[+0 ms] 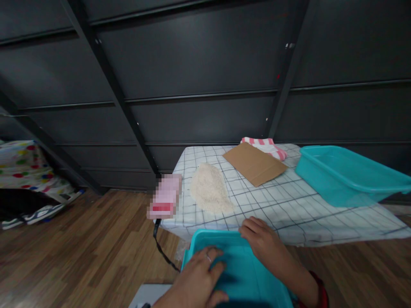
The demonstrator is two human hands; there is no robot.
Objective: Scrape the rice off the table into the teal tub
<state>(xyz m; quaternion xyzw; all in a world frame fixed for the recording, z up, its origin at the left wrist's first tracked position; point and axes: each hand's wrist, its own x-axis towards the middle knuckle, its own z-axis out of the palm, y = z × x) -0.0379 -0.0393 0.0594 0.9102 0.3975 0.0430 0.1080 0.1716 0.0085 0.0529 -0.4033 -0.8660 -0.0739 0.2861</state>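
Observation:
A teal plastic tub [245,271] stands against the near edge of the table. My right hand [261,241] grips its far rim, fingers curled over the edge. Over the tub's left part is my left hand [205,273], its fingers bent and apart, with a ring on one finger; nothing shows in it. Beyond the tub, a heap of pale grains [210,188], which looks like rice, lies on the checked tablecloth [244,209]. Part of the tub's inside is hidden by my left hand and in shadow.
A flat cardboard piece [255,164] and a pink-striped cloth [266,147] lie at the back. Another teal tub [349,175] stands at the right. A blurred-out pink object [165,194] with a black strap [160,246] sits at the left edge. Dark panels [205,119] rise behind.

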